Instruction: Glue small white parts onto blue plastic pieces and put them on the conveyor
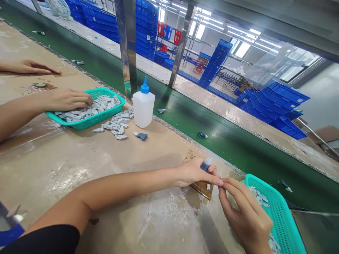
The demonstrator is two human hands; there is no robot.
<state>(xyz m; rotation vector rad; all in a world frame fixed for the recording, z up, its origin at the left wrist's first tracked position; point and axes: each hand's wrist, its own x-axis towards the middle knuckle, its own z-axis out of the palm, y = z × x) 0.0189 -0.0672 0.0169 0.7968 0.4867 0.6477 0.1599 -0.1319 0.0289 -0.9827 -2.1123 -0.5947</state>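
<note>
My left hand is closed around a small dark blue and white plastic part, which sticks up between thumb and fingers. My right hand meets it, thumb and fingertips pinched against the left thumb tip; anything in that pinch is hidden. Beneath the left hand lies a brown, wet-looking plate on the table. Beside my right hand stands a green basket with small white pieces, partly covered by that hand.
A white bottle with a blue nozzle stands near a blue-white part and loose white pieces. At left, another person's hand reaches into a second green basket. Several parts lie on the green conveyor belt, behind metal posts.
</note>
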